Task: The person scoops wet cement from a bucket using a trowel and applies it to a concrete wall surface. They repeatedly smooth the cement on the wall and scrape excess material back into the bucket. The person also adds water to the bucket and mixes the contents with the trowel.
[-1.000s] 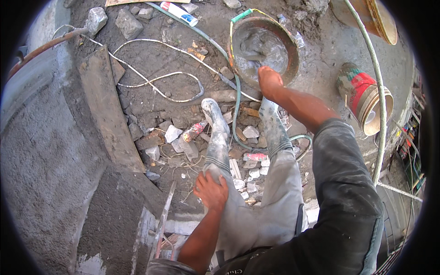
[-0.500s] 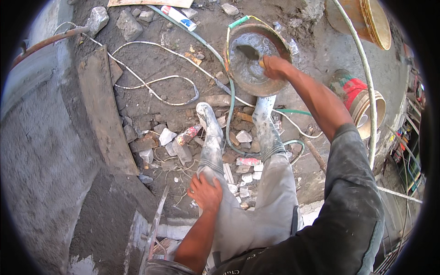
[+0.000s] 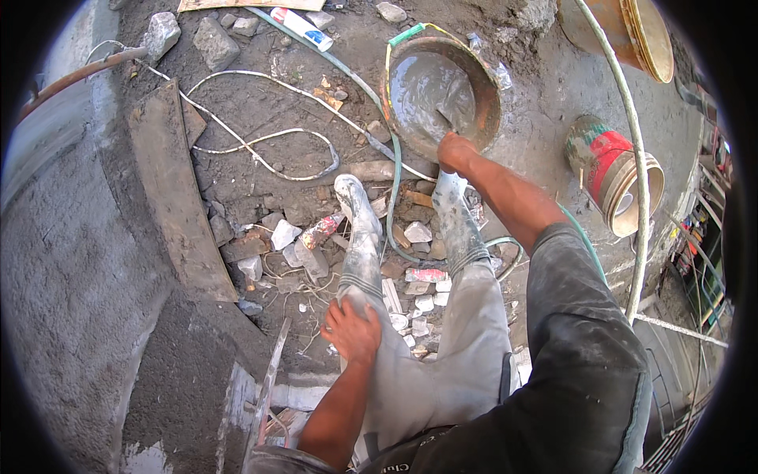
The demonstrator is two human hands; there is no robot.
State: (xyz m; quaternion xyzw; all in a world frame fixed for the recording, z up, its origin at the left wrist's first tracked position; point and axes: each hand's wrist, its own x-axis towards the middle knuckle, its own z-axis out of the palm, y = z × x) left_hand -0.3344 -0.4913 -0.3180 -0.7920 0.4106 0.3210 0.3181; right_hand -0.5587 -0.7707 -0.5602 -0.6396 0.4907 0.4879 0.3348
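My right hand [image 3: 458, 153] is closed round the handle of a trowel [image 3: 447, 122] at the near rim of a round bucket [image 3: 487, 134]. Most of the trowel's blade is sunk in the wet grey cement mix [image 3: 422, 83], so only its upper part shows. The bucket has a wire handle with a green grip [image 3: 407, 35], lying against its far left side. On my left knee rests my left hand [image 3: 352, 328], fingers spread and holding nothing. My booted feet stand just short of the bucket.
A red-and-green bucket [image 3: 612, 158] lies tipped at the right, below a large tan bucket [image 3: 616, 35]. Hoses and a white cable [image 3: 276, 130] snake over the muddy ground. Rubble [image 3: 312, 261] lies between my boots, and a long plank [image 3: 174, 189] lies at the left.
My right hand has come nearer to me, from over the bucket's middle to its near rim. The trowel blade, earlier showing above the mix, has gone down into it. My left hand stays put.
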